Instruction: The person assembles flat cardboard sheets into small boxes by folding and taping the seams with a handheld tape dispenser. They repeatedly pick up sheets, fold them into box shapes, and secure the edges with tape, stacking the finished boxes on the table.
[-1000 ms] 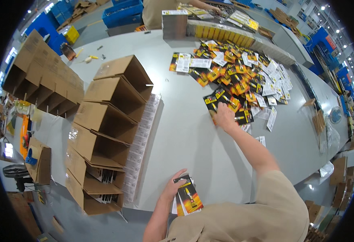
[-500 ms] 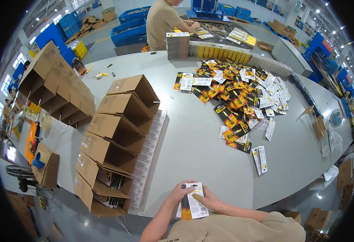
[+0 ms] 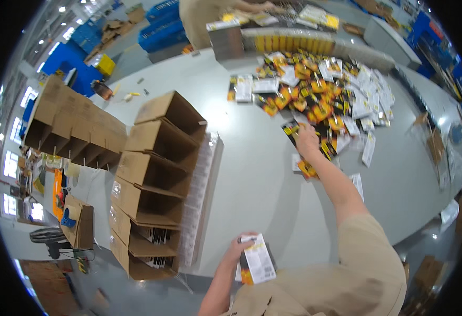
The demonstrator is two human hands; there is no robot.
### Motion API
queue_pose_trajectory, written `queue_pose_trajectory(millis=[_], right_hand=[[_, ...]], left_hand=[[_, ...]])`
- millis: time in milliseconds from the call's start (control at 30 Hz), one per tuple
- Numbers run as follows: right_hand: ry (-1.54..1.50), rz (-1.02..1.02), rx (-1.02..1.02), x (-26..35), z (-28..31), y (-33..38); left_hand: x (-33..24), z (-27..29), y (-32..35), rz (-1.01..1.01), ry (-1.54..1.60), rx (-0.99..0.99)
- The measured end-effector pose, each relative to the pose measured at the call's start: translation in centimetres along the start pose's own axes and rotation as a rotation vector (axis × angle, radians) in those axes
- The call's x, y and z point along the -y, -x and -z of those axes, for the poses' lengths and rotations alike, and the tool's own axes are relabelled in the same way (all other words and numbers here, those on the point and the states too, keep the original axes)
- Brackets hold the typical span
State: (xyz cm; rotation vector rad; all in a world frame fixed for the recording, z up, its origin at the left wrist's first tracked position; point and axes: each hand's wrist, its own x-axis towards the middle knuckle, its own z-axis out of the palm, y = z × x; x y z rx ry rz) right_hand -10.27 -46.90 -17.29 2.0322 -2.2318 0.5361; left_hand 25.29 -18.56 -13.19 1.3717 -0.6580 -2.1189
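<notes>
My left hand is closed round a small stack of flat carded packs, held upright at the table's near edge. The front card shows a white printed back, with black and orange showing at the lower left. My right arm is stretched out over the table, and my right hand is at the near side of a heap of carded packs. Its fingers are bent together on a black and orange carded pack; the fingertips are partly hidden and slightly blurred.
Open cardboard boxes stand in a row on the left, the nearest holding packs. Beside them lies a long white printed stack. More boxes stand farther left. A grey block and a person are at the far side.
My right hand has left the stack and reached forward to the heap. My left hand keeps the stack near me. The whole view has shifted and tilted a little.
</notes>
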Motion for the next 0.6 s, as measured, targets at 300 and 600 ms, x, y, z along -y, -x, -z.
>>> queue_pose_trajectory(millis=[300, 600], right_hand=[[0.008, 0.108, 0.108, 1.6, 2.0, 5.7], [-0.400, 0.112, 0.077, 10.3, 11.6, 8.2]], left_hand=[[-0.1, -0.3, 0.7, 0.049, 0.177, 0.071], [0.6, 0.5, 1.5, -0.056, 0.204, 0.122]])
